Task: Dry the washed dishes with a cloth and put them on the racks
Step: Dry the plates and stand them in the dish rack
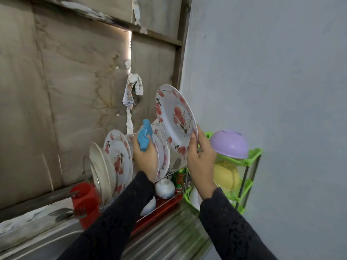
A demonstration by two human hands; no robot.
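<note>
Several floral plates (118, 156) stand in the dish rack (165, 202) at 8 o'clock of your raised plate (175, 121); a purple bowl (230, 145) sits at 4 o'clock. Your right hand (201, 156) clamps its fingers on that plate's lower rim; your left hand (144, 158) curls its fingers round the blue cloth (144, 136).

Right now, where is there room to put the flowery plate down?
The ribbed steel counter in front of the dish rack is bare, up to the green shelf. The rack's top row is crowded with upright plates, and the left hand, holding the cloth, fills the gap there. A purple bowl covers the shelf's top.
</note>
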